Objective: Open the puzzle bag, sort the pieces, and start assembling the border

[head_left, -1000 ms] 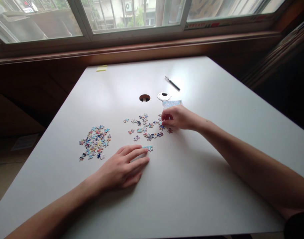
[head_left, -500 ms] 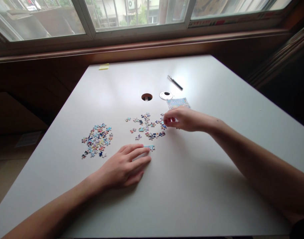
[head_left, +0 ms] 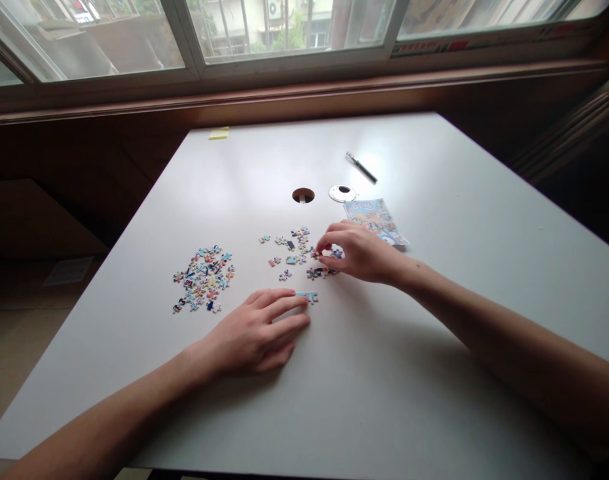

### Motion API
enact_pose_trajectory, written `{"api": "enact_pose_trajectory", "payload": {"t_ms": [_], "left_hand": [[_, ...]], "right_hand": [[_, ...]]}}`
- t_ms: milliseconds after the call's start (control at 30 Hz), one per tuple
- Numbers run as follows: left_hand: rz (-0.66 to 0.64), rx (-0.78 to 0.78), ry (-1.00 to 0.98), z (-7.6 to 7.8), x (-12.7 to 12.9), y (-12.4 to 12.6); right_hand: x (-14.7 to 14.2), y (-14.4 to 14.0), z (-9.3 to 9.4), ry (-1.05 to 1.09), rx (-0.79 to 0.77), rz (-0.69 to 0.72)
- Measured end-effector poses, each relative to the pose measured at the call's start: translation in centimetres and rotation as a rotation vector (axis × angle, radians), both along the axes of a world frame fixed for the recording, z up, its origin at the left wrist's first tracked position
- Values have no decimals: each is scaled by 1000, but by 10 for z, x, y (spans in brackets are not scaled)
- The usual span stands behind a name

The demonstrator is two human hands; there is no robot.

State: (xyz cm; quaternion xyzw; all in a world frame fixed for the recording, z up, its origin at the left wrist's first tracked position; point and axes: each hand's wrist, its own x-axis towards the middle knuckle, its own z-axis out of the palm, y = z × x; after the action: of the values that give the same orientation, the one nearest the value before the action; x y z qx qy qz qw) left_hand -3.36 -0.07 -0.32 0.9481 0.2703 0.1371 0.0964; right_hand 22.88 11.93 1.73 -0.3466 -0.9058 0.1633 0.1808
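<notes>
My left hand (head_left: 262, 330) lies palm down on the white table, fingers stretched out. Its fingertips touch the end of a short light-blue strip of joined jigsaw pieces (head_left: 312, 297), partly hidden under them. Farther up and to the right, my right hand (head_left: 359, 252) reaches over a loose scatter of jigsaw pieces (head_left: 297, 260). Its thumb and index fingertip come together in a pinch at a small jigsaw piece (head_left: 315, 253). Part of the scatter is hidden behind this hand. To the left of my left hand lies a denser heap of jigsaw pieces (head_left: 204, 277).
A printed picture sheet (head_left: 374, 217) lies just beyond my right hand. Behind it are a round metal cover (head_left: 342, 193), an open cable hole (head_left: 303, 195) and a dark pen (head_left: 362, 167). Yellow tape (head_left: 218, 133) marks the far left edge, below a window.
My right hand has moved left and slightly nearer, away from the picture sheet, uncovering more of it. My left hand rests at the strip as before. The whole view has shifted slightly.
</notes>
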Motion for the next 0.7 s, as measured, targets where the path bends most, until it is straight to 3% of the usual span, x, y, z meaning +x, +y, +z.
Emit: {"api": "enact_pose_trajectory", "payload": {"t_ms": [267,500,700], "left_hand": [[1,4,2,0,0,0],[4,13,-18,1,0,0],[8,20,-13,-1,0,0]], "right_hand": [[3,4,-6,5,-31,29],[-18,-17,-17,-114,235,79],[-27,-26,-17,-164,240,140]]}}
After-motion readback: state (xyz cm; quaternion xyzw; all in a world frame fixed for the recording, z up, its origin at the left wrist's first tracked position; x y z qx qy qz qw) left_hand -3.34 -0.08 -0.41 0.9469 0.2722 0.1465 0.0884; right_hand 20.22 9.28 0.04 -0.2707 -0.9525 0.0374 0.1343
